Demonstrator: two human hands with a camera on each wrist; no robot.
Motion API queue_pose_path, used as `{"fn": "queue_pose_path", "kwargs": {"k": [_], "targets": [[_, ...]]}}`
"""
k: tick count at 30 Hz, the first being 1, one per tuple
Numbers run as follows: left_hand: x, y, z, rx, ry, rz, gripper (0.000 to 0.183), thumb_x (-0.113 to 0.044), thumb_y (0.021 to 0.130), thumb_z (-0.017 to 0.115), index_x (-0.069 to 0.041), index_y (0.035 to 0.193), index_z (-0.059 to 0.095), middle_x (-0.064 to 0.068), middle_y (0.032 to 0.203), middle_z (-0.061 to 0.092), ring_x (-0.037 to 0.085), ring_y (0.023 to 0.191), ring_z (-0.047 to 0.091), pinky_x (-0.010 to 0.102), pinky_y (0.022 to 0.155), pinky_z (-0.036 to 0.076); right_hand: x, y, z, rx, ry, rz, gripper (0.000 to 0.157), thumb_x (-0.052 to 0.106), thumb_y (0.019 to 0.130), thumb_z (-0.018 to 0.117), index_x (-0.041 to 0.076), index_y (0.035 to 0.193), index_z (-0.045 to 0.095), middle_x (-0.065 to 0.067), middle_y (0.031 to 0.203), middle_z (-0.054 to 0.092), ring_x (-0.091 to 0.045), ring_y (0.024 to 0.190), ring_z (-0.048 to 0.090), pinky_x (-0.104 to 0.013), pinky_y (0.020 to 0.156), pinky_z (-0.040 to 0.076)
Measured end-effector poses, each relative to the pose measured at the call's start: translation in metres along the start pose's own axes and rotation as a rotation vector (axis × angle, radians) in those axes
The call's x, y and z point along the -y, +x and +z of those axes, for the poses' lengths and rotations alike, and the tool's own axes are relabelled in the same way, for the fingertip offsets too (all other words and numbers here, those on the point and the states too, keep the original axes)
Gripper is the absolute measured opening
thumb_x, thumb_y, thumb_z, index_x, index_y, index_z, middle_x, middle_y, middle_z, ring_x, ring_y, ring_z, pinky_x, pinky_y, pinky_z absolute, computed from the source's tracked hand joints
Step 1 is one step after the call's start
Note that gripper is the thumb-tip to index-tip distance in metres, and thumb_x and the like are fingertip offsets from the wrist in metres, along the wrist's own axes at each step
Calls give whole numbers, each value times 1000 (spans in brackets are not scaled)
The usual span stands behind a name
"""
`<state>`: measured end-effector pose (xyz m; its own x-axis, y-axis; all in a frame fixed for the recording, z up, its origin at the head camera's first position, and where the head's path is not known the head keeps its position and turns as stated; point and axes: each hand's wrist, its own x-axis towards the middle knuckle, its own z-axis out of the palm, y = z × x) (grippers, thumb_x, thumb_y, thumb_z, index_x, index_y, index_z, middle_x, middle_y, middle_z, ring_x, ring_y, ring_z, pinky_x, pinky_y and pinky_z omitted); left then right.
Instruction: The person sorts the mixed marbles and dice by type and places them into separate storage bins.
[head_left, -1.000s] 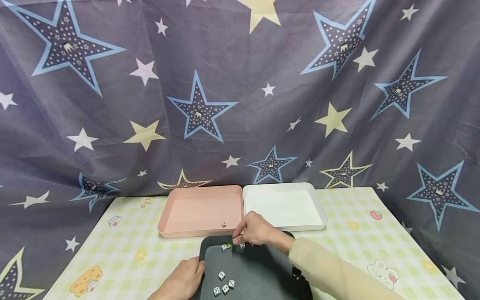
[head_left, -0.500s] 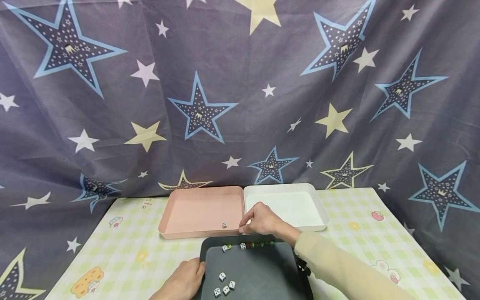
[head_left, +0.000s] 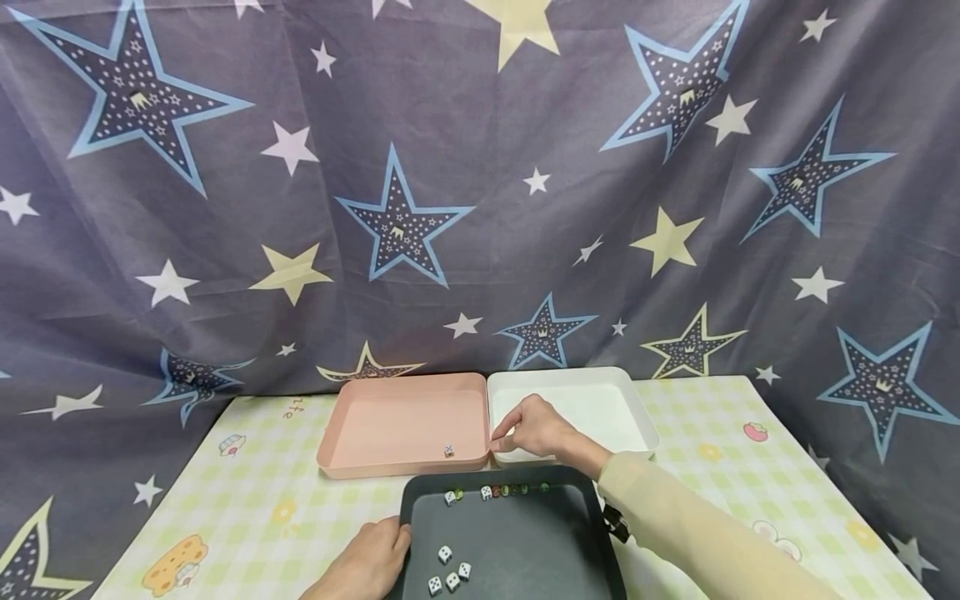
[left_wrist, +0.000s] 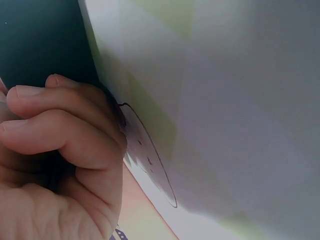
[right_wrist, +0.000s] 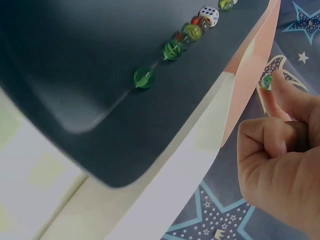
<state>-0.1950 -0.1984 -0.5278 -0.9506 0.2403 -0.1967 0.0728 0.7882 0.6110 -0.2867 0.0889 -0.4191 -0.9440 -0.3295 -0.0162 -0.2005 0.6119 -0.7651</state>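
A green glass marble (right_wrist: 267,81) is pinched between thumb and index finger of my right hand (head_left: 538,427), the other fingers folded. In the head view this hand is over the near left part of the white tray (head_left: 647,429), by the pink tray. My left hand (head_left: 367,557) grips the left edge of the black tray (head_left: 517,542); its fingers (left_wrist: 65,115) are curled at that edge. Along the black tray's far side lie several marbles (right_wrist: 143,78) and a white die (right_wrist: 209,16) with another die (head_left: 449,497) to its left. Several more dice (head_left: 445,553) lie nearer me.
The pink tray (head_left: 408,417) stands left of the white one, touching or nearly so, with one die (head_left: 449,450) near its front right corner. A checked tablecloth (head_left: 255,500) covers the table. Behind it hangs a star-patterned curtain (head_left: 480,108).
My right hand has lifted from the far side of the black tray and moved forward and right over the white tray, carrying the marble. The left hand keeps its place.
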Motion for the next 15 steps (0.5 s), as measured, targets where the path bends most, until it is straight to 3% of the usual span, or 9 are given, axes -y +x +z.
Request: {"fn": "queue_pose_path", "kwargs": {"k": [4, 11, 15], "targets": [[3, 1, 1, 3, 8, 11, 42, -26, 112, 38, -14, 79, 62, 1, 64, 54, 14, 61, 57, 35, 61, 49, -5, 3, -5, -16, 27, 29, 8, 9, 81, 91, 9, 85, 84, -1, 95, 78, -18, 97, 65, -44, 93, 51], [13, 7, 5, 3, 10, 15, 44, -29, 113, 36, -14, 82, 64, 0, 66, 57, 12, 64, 58, 36, 64, 50, -12, 8, -10, -40, 46, 71, 8, 9, 81, 91, 8, 84, 84, -3, 97, 77, -19, 84, 56, -34, 72, 45], [10, 6, 5, -12, 15, 0, 43, -28, 113, 39, -14, 81, 64, 0, 65, 56, 12, 63, 57, 36, 63, 50, -15, 9, -12, -48, 43, 86, 8, 9, 81, 91, 8, 84, 84, -3, 98, 77, -19, 83, 55, -31, 70, 44]]}}
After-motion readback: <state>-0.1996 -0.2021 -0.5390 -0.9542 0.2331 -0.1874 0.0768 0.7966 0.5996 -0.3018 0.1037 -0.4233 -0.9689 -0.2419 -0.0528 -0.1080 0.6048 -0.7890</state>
